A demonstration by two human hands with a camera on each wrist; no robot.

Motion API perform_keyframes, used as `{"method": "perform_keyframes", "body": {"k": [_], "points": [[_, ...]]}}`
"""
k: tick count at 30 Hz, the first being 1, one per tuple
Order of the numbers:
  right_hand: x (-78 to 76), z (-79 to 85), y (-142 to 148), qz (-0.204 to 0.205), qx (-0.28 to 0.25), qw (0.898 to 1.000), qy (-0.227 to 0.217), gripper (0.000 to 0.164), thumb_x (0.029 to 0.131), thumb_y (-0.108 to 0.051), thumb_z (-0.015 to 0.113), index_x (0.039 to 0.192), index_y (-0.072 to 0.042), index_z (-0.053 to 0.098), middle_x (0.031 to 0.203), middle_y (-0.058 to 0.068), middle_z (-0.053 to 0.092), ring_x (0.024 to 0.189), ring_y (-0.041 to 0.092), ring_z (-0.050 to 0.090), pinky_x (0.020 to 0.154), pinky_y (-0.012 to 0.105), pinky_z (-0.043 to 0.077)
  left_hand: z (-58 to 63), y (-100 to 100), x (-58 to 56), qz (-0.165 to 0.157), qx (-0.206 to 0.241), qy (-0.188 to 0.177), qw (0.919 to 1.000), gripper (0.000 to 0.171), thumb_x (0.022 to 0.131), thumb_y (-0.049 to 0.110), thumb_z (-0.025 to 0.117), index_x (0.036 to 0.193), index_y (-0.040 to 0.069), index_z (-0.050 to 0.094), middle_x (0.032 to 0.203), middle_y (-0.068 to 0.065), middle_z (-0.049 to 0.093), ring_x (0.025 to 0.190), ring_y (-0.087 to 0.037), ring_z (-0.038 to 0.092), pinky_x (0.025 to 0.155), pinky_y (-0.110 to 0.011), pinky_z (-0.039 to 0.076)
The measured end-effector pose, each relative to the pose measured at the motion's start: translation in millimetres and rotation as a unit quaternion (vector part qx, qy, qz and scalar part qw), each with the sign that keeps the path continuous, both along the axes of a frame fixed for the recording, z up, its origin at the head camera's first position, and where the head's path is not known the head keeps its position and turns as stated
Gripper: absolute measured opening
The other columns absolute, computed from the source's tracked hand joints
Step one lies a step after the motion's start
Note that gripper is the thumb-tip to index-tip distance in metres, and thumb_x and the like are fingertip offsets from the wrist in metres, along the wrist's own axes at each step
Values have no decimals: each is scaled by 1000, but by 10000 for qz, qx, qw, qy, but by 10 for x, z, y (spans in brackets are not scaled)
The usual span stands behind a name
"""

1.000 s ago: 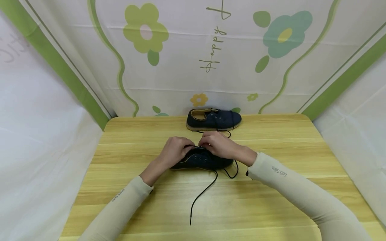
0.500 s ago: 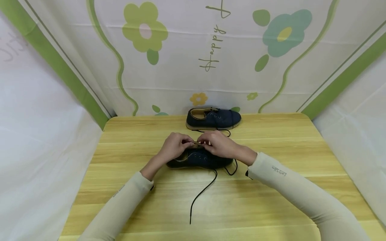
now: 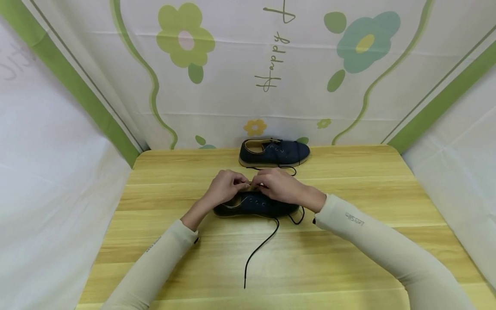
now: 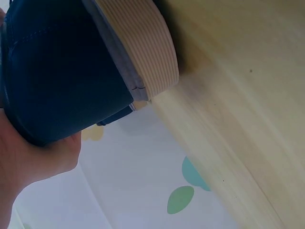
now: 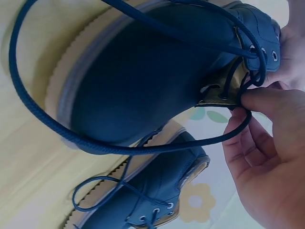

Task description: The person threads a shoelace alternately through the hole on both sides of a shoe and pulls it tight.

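A dark blue lace-up shoe (image 3: 259,206) lies on its sole in front of me, toe to the right. My left hand (image 3: 224,188) grips the far eyelet flap near the shoe's opening, its fingertips partly hidden. At that same flap, my right hand (image 3: 280,185) pinches the dark shoelace (image 5: 190,143) between thumb and index finger. In the right wrist view the lace passes through eyelets and makes a wide loop over the toe. One loose lace end trails toward me on the table. The left wrist view shows the shoe's heel beside my left hand.
A matching dark blue shoe (image 3: 284,153) stands at the back edge of the wooden table (image 3: 174,267), its lace loose in front of it. A white flowered curtain (image 3: 232,99) hangs directly behind, and white cloth closes off both sides.
Both hands have lifted the far flap slightly, so its tan inside came into view. The right fingers have since shifted at the flap. The shoe's near side and trailing lace stay put.
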State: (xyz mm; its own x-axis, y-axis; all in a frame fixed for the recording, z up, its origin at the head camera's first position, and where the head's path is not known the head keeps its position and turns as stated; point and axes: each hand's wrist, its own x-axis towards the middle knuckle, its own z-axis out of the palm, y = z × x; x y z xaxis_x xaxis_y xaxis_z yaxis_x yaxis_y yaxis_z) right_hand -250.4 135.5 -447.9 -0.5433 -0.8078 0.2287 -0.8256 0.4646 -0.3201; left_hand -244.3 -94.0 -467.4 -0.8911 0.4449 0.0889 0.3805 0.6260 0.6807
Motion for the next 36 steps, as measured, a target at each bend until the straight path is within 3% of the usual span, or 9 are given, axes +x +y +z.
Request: {"method": "perform_keyframes", "body": {"k": [7, 13, 19, 25, 29, 32, 36], "points": [[-1, 20, -76, 149, 438, 9986, 238, 17, 96, 0, 76, 106, -11, 84, 101, 2, 74, 93, 17, 73, 81, 34, 61, -5, -6, -3, -26, 4, -54, 10000, 10, 100, 14, 76, 100, 8, 84, 88, -2, 79, 77, -12, 71, 71, -30, 56], [8, 1, -99, 126, 607, 9959, 665, 13, 96, -4, 78, 103, -13, 84, 96, 1, 71, 87, 17, 71, 72, 34, 60, -10, -9, -2, -16, 24, -26, 10000, 10, 100, 13, 76, 100, 8, 84, 87, -2, 79, 75, -11, 70, 70, -30, 56], [11, -25, -60, 8, 167, 9981, 597, 11, 95, -6, 80, 102, -14, 84, 99, 0, 75, 89, 15, 74, 75, 32, 61, -20, -15, -6, -41, 54, 24, 10000, 10, 100, 13, 76, 100, 8, 84, 86, -1, 79, 74, -11, 70, 69, -29, 55], [4, -53, 51, -343, -537, 9980, 44, 9, 95, -8, 81, 102, -13, 82, 99, -2, 79, 89, 12, 75, 75, 30, 61, -33, -8, 10, -15, 86, 152, 9998, 8, 99, 14, 77, 98, 8, 84, 85, -1, 79, 73, -10, 70, 68, -29, 57], [-4, -57, 153, -623, -1045, 9909, -580, 7, 97, -4, 76, 102, -9, 78, 95, 1, 79, 81, 12, 75, 70, 30, 61, -40, 3, 41, -9, 110, 377, 9992, 8, 98, 16, 79, 97, 10, 84, 83, 1, 78, 71, -7, 69, 66, -28, 56], [-8, -67, 235, -828, -1350, 9783, -1337, 6, 100, -4, 72, 104, -8, 74, 97, 5, 78, 76, 13, 75, 67, 29, 61, -47, 7, 66, 8, 60, 591, 9982, 7, 97, 17, 79, 97, 12, 84, 83, 2, 79, 70, -6, 69, 65, -28, 56], [-13, -85, 349, -1061, -1591, 9521, -2384, 4, 104, -4, 67, 107, -4, 69, 104, 11, 78, 78, 18, 77, 66, 31, 63, -57, 8, 87, 20, 11, 728, 9973, 7, 97, 17, 79, 97, 13, 85, 84, 3, 79, 71, -6, 70, 66, -29, 56]]}}
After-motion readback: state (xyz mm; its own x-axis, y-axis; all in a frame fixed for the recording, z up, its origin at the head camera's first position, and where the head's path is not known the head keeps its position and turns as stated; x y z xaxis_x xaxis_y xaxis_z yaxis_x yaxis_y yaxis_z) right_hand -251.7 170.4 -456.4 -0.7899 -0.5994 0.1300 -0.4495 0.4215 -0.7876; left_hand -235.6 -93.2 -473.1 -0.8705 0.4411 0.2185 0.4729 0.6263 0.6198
